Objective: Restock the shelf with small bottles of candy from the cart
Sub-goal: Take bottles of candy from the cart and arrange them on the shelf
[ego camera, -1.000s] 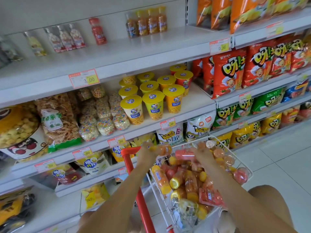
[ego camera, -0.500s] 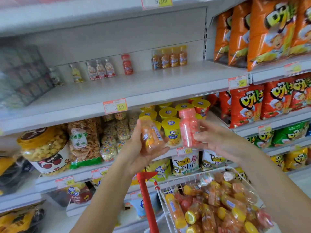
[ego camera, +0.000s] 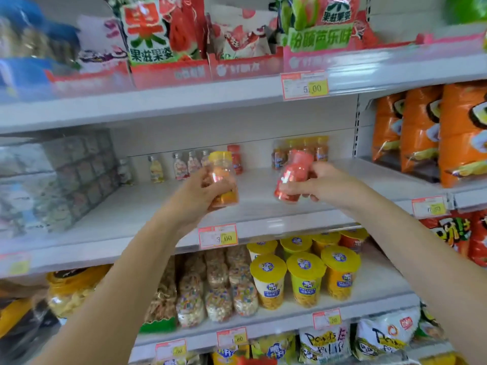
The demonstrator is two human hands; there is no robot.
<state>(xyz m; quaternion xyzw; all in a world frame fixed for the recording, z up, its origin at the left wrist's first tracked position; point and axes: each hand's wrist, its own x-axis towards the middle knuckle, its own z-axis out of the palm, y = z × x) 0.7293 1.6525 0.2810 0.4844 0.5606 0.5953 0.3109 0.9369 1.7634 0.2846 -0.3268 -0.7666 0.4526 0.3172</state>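
Note:
My left hand (ego camera: pixel 201 192) grips a small orange candy bottle with a yellow cap (ego camera: pixel 222 177), held upright over the white middle shelf (ego camera: pixel 147 206). A small red candy bottle (ego camera: pixel 292 176) is gripped by my right hand (ego camera: pixel 325 184) and tilts slightly left above the same shelf. Both bottles hang above the shelf board, apart from each other. At the shelf's back stand a few small bottles (ego camera: pixel 184 167), one red bottle (ego camera: pixel 235 159) and a group of orange bottles (ego camera: pixel 300 152). The cart is out of view.
Grey boxes (ego camera: pixel 60 177) fill the shelf's left end and orange snack bags (ego camera: pixel 432 135) the right section. Yellow-lidded cups (ego camera: pixel 305 275) and candy bags (ego camera: pixel 210 288) sit on the shelf below. Price tags (ego camera: pixel 218 236) line the shelf edges. Snack packs fill the top shelf.
Both hands have risen from the cart with a bottle each and now hold them over the middle shelf. The view has tilted upward, so the cart has dropped out of sight.

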